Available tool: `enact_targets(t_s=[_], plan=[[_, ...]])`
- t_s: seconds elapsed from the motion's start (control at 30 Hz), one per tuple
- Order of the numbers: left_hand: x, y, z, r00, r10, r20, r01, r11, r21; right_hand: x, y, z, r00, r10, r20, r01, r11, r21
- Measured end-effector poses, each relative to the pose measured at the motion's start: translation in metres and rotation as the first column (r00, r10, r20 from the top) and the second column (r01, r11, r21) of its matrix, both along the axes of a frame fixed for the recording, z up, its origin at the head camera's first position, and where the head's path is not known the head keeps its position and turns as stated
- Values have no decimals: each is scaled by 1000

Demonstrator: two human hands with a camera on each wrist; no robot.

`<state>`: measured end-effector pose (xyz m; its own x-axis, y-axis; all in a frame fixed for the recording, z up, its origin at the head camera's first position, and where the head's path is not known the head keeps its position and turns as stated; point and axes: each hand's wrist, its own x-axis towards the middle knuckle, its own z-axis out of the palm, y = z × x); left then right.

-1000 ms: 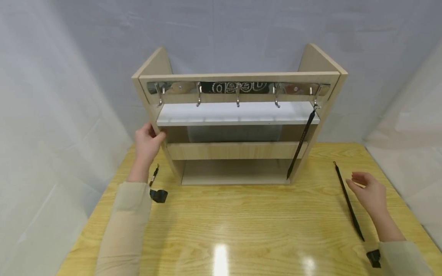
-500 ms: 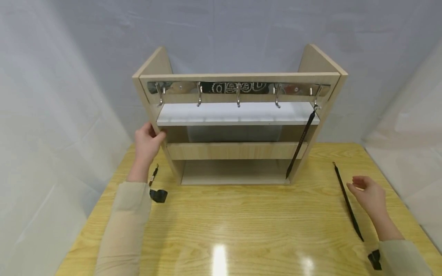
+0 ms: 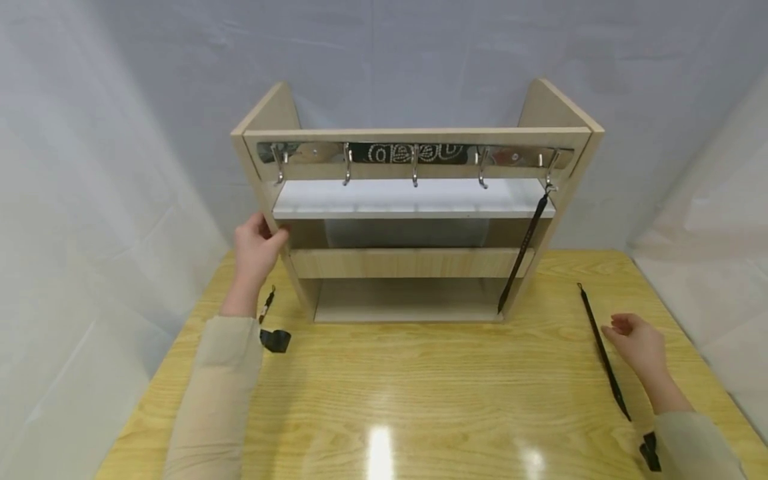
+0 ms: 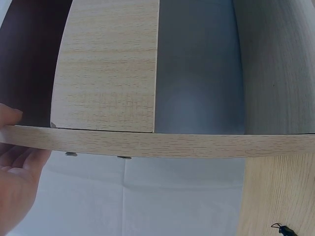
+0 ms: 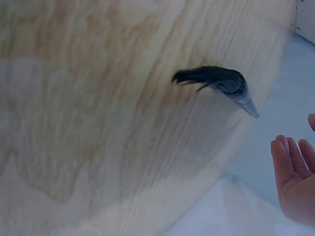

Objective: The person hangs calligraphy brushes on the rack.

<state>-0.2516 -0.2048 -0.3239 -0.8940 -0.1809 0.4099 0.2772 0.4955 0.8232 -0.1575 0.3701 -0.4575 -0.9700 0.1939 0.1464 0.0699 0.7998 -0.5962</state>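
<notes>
While the left hand (image 3: 255,250) is gripping the wooden rack's (image 3: 414,263) side panel — apparently steadying it — the right hand (image 3: 639,347), fingers loosely relaxed and holding nothing, is hovering just beside the black strap (image 3: 603,353) lying on the table (image 3: 420,400).

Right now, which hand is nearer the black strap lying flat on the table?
Right. The right hand hovers just beside the strap, while the left hand grips the wooden shelf across the table.
</notes>
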Motion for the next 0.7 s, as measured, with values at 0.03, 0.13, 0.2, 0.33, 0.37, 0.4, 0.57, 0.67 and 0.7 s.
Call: enact_targets(t_s=[0.03, 0.13, 0.2, 0.33, 0.37, 0.4, 0.57, 0.67, 0.7], plan=[[0, 0, 0, 1000, -1, 1, 1, 1000, 0, -1, 1, -1, 1000, 4, 2, -4, 1000, 2], [0, 0, 0, 1000, -1, 9, 1, 1000, 2, -3, 4, -5, 1000, 13, 4, -13, 1000, 14], [0, 0, 0, 1000, -2, 12, 2, 1000, 5, -5, 6, -7, 1000, 18, 11, -18, 1000, 19], [-1, 0, 0, 1000, -7, 13, 7, 1000, 5, -7, 10, -11, 999, 22, 24, -22, 999, 28], [-1, 0, 0, 1000, -8, 13, 8, 1000, 5, -8, 10, -12, 999, 26, 29, -26, 999, 28], [-1, 0, 0, 1000, -9, 12, 9, 1000, 5, -8, 10, -12, 999, 28, 30, -29, 999, 29], [-1, 0, 0, 1000, -10, 0, 10, 1000, 12, -11, 12, -14, 997, 53, 50, -55, 998, 32], [-1, 0, 0, 1000, -7, 1, 7, 1000, -1, -11, 11, -16, 997, 60, 53, -62, 997, 35], [-1, 0, 0, 1000, -2, 6, 2, 1000, -11, -11, 11, -16, 997, 63, 53, -65, 997, 35]])
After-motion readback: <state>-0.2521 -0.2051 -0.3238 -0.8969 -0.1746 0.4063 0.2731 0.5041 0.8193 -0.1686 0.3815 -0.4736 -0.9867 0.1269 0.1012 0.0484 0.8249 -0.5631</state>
